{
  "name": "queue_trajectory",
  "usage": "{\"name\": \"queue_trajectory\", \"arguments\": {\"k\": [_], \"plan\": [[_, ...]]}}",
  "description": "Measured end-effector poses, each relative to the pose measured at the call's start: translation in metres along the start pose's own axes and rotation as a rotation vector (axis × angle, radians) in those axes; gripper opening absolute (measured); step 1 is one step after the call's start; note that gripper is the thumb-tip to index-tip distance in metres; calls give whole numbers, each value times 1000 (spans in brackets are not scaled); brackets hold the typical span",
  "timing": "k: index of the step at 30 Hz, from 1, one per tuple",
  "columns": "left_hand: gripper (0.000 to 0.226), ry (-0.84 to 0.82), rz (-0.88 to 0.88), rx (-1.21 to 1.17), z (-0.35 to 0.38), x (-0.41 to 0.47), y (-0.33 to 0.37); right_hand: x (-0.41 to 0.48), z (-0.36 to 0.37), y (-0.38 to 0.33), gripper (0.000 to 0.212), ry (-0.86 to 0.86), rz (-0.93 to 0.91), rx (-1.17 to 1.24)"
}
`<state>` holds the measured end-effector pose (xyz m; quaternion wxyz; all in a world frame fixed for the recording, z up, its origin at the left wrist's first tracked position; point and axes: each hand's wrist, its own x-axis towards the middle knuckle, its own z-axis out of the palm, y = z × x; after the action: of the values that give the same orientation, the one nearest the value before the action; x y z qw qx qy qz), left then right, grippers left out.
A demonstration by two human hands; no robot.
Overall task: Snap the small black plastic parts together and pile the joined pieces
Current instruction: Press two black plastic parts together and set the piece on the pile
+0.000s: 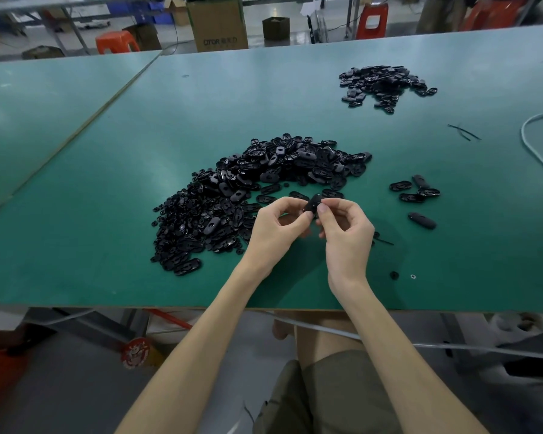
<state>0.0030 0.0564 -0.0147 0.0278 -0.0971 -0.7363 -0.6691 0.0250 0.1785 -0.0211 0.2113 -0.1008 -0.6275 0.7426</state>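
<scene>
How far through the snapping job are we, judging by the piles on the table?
Early, it seems. Done: the small far pile looks like joined pieces, though I cannot confirm it. In hand: the left hand and right hand pinch one black part between them. Left: the big heap of loose parts, far larger than that pile.

Bare forearms reach forward; left hand (pixel 278 228) and right hand (pixel 347 233) meet, curled fingers (pixel 339 203) pinching a black part (pixel 312 204).
</scene>
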Motion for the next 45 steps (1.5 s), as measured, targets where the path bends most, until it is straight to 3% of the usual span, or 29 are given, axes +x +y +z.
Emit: {"name": "queue_trajectory", "arguments": {"k": [24, 45], "plan": [[12, -23, 0, -59, -3, 2, -3, -3, 1, -3, 10, -21, -35, -63], [10, 33, 16, -88, -2, 1, -2, -2, 2, -4, 1, -19, 51, -84]]}}
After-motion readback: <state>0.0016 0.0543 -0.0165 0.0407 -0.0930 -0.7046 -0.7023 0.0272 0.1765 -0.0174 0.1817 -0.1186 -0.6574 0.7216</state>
